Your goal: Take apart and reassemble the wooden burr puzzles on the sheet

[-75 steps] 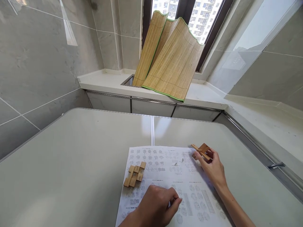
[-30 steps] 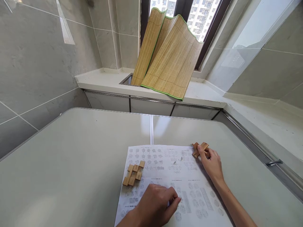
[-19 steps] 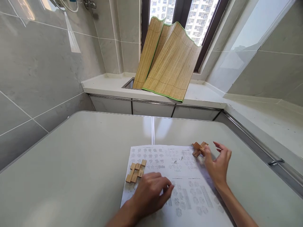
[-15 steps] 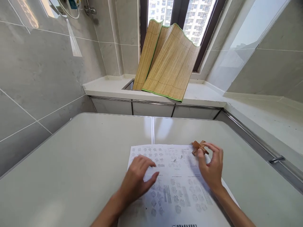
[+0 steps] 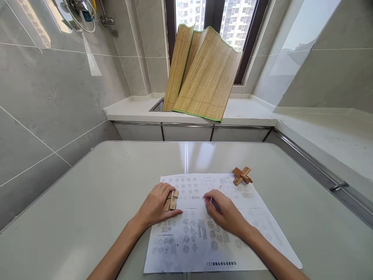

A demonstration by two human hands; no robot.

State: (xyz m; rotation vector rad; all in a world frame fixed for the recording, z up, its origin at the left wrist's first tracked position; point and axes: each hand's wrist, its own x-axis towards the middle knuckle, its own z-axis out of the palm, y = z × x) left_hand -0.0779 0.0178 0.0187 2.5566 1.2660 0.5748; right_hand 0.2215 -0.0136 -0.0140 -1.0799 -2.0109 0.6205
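My left hand rests on the left part of a printed paper sheet. Its fingers and thumb curve around several small wooden puzzle pieces, partly hidden under the palm. Over the middle of the same instruction sheet is my right hand, its fingers curled in and nothing visible in them. A cross-shaped wooden puzzle of interlocked pieces lies by the sheet's upper right corner, apart from both hands.
The pale table has a seam down its middle. Beyond its far edge, a bamboo mat leans against the window on a white ledge. Tiled walls and a metal rail border the sides.
My right hand has left the wooden cross and moved left over the sheet, fingers curling in. My left hand has shifted left and closed around the wooden pieces.
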